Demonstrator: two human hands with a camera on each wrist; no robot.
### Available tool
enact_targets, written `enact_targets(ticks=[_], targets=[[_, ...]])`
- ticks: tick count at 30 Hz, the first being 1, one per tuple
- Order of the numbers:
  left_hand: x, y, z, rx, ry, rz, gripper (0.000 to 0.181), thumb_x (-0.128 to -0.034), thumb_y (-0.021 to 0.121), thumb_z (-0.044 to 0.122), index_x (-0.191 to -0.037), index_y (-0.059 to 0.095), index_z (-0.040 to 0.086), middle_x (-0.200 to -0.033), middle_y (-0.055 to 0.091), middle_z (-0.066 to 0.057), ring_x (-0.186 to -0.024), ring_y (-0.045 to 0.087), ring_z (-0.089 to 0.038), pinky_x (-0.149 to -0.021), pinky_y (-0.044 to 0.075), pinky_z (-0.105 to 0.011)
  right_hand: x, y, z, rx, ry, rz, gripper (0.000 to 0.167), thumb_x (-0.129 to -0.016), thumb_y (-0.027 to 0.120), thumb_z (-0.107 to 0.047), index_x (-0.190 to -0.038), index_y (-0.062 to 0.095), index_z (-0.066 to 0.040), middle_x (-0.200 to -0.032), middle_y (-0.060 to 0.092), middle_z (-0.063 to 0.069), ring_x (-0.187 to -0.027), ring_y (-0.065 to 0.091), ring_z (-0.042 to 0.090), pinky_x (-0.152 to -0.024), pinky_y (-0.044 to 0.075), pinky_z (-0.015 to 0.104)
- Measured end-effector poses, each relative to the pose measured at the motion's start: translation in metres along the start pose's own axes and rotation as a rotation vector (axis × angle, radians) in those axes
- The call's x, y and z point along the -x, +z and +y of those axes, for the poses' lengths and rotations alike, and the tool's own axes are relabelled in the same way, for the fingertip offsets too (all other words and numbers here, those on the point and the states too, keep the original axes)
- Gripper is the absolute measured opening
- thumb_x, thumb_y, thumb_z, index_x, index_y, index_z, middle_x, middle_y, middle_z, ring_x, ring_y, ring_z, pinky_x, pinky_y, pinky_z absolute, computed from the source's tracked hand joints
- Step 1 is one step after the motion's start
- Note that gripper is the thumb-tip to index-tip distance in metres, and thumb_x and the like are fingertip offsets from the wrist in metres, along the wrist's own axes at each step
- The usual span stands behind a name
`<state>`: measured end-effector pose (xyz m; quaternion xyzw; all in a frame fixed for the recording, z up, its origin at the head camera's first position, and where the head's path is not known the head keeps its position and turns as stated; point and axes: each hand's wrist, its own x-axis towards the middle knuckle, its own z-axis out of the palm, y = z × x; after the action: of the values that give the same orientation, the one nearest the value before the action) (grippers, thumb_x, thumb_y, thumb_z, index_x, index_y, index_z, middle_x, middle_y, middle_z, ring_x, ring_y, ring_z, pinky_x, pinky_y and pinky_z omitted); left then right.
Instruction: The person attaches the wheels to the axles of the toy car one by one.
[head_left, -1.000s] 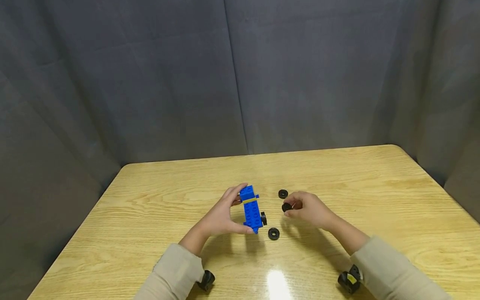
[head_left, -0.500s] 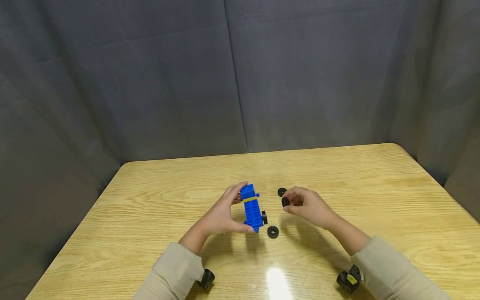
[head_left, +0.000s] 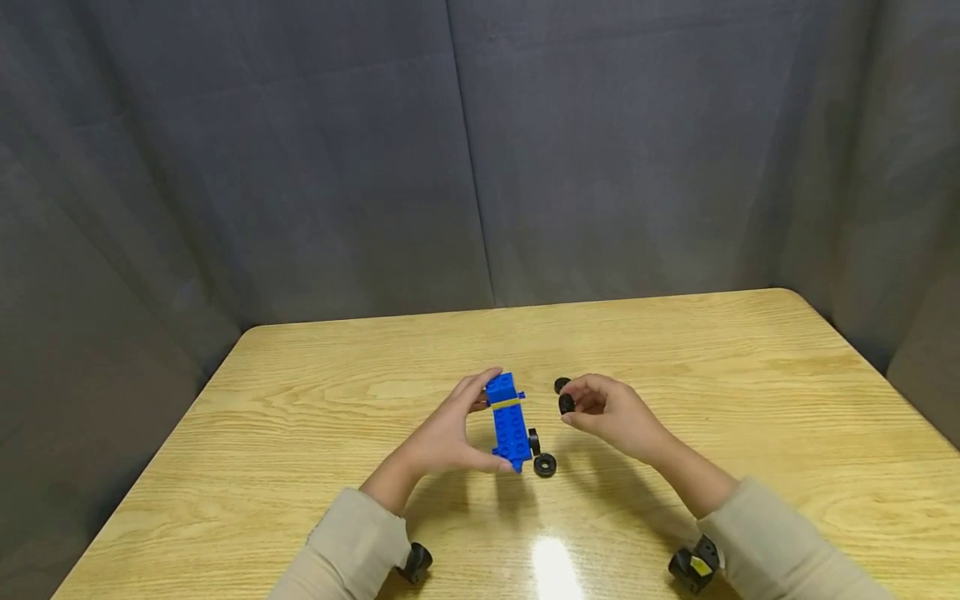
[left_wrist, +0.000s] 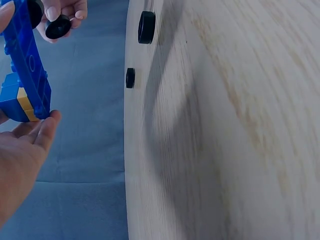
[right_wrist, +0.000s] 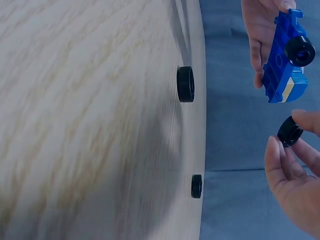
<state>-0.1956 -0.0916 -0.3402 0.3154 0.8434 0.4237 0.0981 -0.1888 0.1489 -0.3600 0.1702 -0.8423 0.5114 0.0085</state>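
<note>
My left hand (head_left: 442, 433) grips a blue toy car (head_left: 512, 429) by its two ends, above the table. Built of studded bricks, the car has a yellow strip across it. One black wheel (right_wrist: 300, 51) sits on its right side, at the end nearer me; a bare blue peg juts out near the far end. Just right of the car, my right hand (head_left: 618, 417) pinches a loose black wheel (right_wrist: 290, 132) between thumb and fingers. That wheel and the car are apart.
On the wooden table (head_left: 300, 400) lie two more black wheels, the nearer wheel (head_left: 545, 465) beside the car and the farther wheel (head_left: 562, 385) partly behind my right fingers. A grey curtain (head_left: 360, 167) hangs behind the table's far edge.
My right hand has lifted slightly and moved a little left with its wheel, which has turned more edge-on. My left hand has shifted the car slightly right, nearer to it.
</note>
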Motion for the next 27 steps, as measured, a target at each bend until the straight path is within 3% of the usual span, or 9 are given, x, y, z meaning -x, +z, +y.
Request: enact_targets(ticks=[4, 7, 19, 27], targets=[[0.004, -0.003, 0.017, 0.014, 0.014, -0.010, 0.096, -0.0637, 0.077, 0.017, -0.138, 0.017, 0.014, -0.135, 0.022, -0.010, -0.118, 0.033, -0.031, -0.094, 0.028, -0.043, 0.000, 0.000, -0.002, 0.023, -0.024, 0.038, 0.028, -0.077, 0.065, -0.009, -0.102, 0.058, 0.002, -0.086, 0.055, 0.006, -0.075, 0.053, 0.017, -0.063, 0.045, 0.027], [0.006, -0.004, 0.021, 0.014, 0.019, -0.010, 0.095, -0.0641, 0.077, 0.015, -0.138, 0.016, 0.012, -0.135, 0.023, -0.010, -0.118, 0.033, -0.030, -0.095, 0.027, -0.043, 0.000, 0.001, -0.004, 0.042, -0.035, 0.060, 0.028, -0.076, 0.065, -0.009, -0.102, 0.059, 0.001, -0.088, 0.055, 0.006, -0.075, 0.053, 0.016, -0.063, 0.045, 0.026], [0.006, -0.006, 0.024, 0.009, 0.047, 0.005, 0.095, -0.0635, 0.077, 0.013, -0.138, 0.017, 0.014, -0.131, 0.027, -0.011, -0.117, 0.034, -0.028, -0.095, 0.028, -0.040, -0.002, 0.003, -0.012, 0.006, -0.041, 0.050, 0.031, -0.079, 0.063, -0.009, -0.107, 0.056, 0.002, -0.090, 0.056, 0.007, -0.080, 0.053, 0.018, -0.068, 0.045, 0.027], [0.006, -0.006, 0.026, 0.013, 0.055, 0.012, 0.094, -0.0637, 0.077, 0.013, -0.138, 0.018, 0.013, -0.129, 0.028, -0.012, -0.117, 0.035, -0.027, -0.095, 0.028, -0.039, -0.005, 0.004, -0.009, -0.093, -0.018, 0.006, 0.029, -0.081, 0.060, -0.009, -0.107, 0.053, 0.002, -0.092, 0.056, 0.010, -0.082, 0.054, 0.020, -0.069, 0.046, 0.028]])
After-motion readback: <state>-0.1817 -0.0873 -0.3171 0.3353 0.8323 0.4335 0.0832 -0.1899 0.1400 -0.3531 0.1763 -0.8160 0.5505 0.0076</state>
